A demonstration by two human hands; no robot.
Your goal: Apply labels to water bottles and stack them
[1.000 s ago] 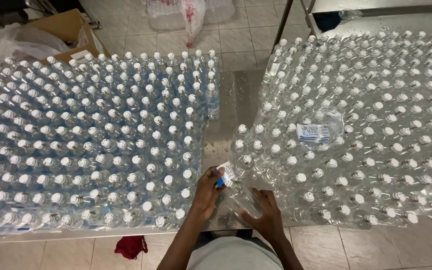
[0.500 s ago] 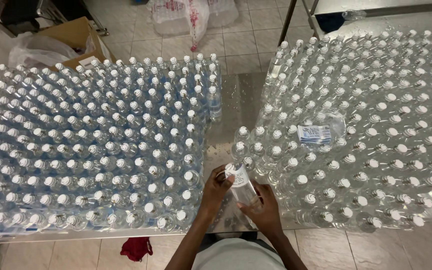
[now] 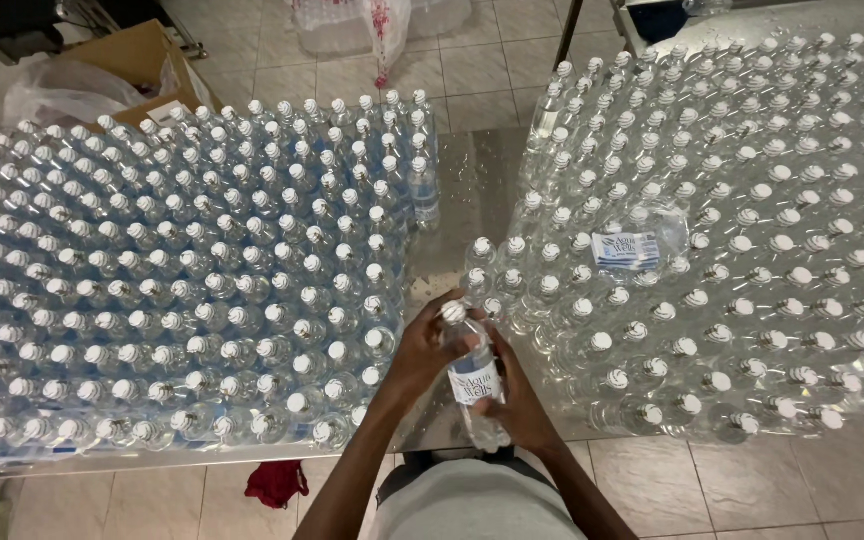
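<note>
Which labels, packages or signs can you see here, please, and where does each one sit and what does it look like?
White rectangular label with blue print: wrapped on the clear plastic bottle held in left hand and right hand.
Loose stack of white-and-blue labels: lying atop the right block of bottles.
Brown cardboard box: floor, upper left.

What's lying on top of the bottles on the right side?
A clear bag holding blue-and-white labels rests on the white caps of the right block of bottles. The caps directly beneath it are partly hidden.
</note>
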